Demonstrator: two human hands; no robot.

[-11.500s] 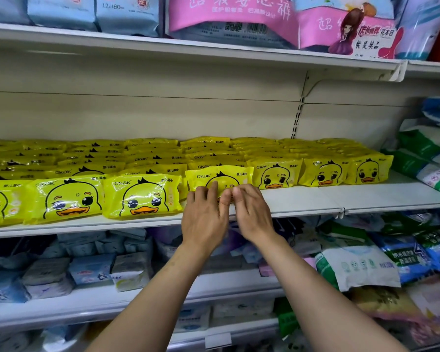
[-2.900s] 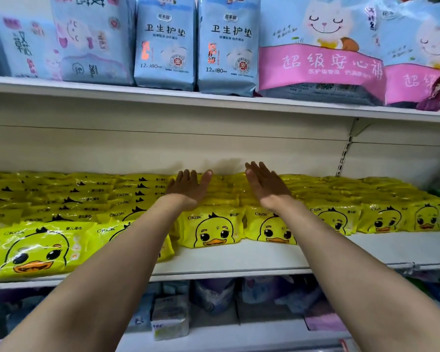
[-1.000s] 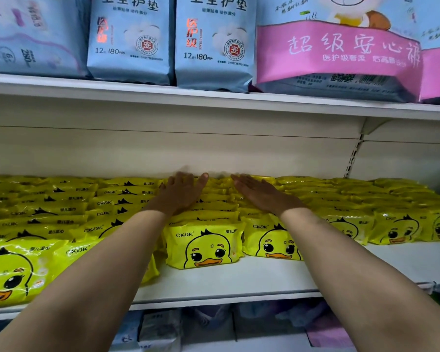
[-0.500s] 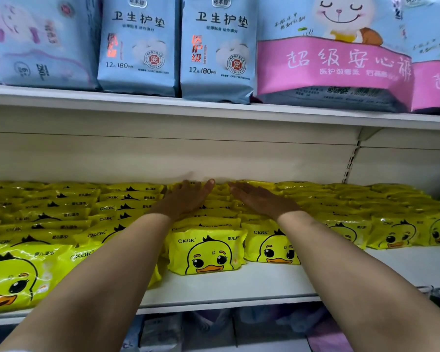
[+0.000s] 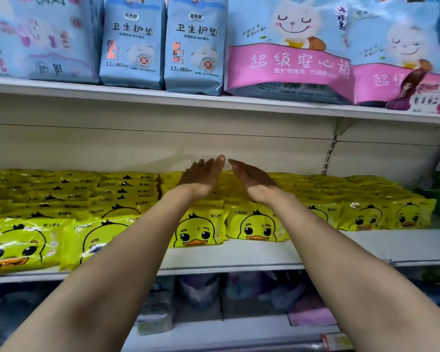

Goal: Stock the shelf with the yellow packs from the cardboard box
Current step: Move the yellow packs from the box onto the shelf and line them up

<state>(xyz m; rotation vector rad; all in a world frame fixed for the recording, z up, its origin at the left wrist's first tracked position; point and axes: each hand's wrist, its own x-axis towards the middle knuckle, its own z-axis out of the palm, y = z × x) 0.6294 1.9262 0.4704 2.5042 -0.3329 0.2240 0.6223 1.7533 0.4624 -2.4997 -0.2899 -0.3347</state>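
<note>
Step in hand: we judge that we are squaring up the middle rows of yellow duck wipe packs on the white shelf, not placing a new one.
Left hand: reached deep over the packs, fingers straight and together, gripping nothing; we cannot tell whether the palm touches the packs beneath it.
Right hand: beside the left, near the back panel, fingers straight and angled inward, also holding nothing.
Where the packs are: they fill the shelf in overlapping rows from back to front; the left rows reach nearer the front edge than the middle rows, which leave a bare strip of shelf in front.
Cardboard box: not in view, so we cannot say how many packs remain.
How to do it well: we keep both palms flat and press lightly, since the soft film packs will likely slide and buckle under a hard push; we move both hands together so the rows stay straight and the duck faces keep facing out.
Watch for: the blue pad packs on the upper shelf overhead when we lift our arms out.
</note>
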